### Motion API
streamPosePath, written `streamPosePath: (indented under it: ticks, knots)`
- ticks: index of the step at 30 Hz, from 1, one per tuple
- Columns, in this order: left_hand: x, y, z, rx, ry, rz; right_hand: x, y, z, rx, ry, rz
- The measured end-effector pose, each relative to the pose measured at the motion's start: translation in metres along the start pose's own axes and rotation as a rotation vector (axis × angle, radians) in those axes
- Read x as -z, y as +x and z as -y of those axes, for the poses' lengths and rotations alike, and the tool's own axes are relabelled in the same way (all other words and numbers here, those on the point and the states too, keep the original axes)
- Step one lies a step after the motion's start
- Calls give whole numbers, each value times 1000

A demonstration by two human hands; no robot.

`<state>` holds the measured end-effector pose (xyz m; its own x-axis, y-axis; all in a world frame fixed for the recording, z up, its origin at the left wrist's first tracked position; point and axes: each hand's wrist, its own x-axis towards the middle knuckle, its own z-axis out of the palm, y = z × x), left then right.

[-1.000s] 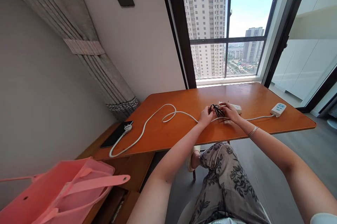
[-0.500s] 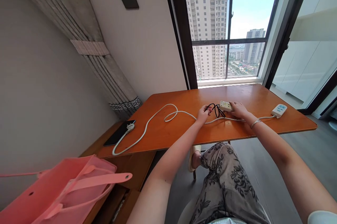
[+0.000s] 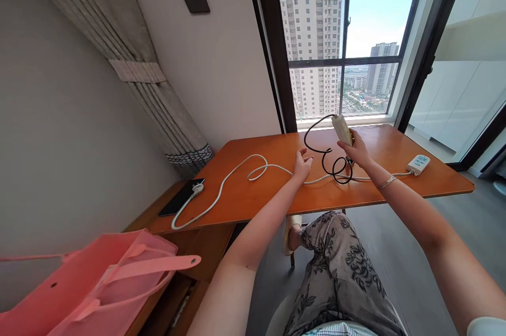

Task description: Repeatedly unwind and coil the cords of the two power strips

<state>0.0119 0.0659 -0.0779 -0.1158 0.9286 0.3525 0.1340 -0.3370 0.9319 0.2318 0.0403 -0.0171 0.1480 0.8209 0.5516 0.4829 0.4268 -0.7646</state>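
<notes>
- While the right hand grips the lower end of a cream power strip, the strip tilts upward, raised over the table toward its far edge.
- A thin bracelet circles the right wrist, above the table's near edge.
- The left hand, its fingers loosely parted and slightly curled, hovers around mid-table, left of the strip.
- From the strip's upper end a black cord arcs left, then drops into loose loops between the hands and the near edge.
- Passing by those loops, a white cord runs the table's length, with one loop left of the left hand.
- It meets a white socket block near the table's right edge.
- Its other end, a white plug, rests at a flat black panel along the left edge.
- Beside the near left corner sits a pink bag.
</notes>
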Motion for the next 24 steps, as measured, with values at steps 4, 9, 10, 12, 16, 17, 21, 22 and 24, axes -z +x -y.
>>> streamPosePath:
  ticks: [4,9,10,12,16,17,21,22,24]
  knots:
    - [-10,-35,5,-53,149,12,-1,-4,20,-54,171,-28]
    - [-21,-80,-6,-371,426,343,1,-4,24,-117,264,-78]
    - [-26,-86,-10,-412,477,409,1,-3,23,-130,269,-89]
    - [-37,-96,-16,-430,560,503,1,-3,20,-159,272,-106]
    - [-64,-104,-19,-382,708,695,4,-3,12,-204,248,-127]
    - [-69,-105,-18,-357,731,721,5,-3,10,-214,243,-136]
    - [-78,-101,-14,-335,728,682,14,-4,-1,-265,237,-177]
    - [-76,-99,-15,-362,702,636,18,-4,-4,-274,233,-186]
    - [-67,-91,-17,-433,624,523,27,-3,-13,-282,222,-206]
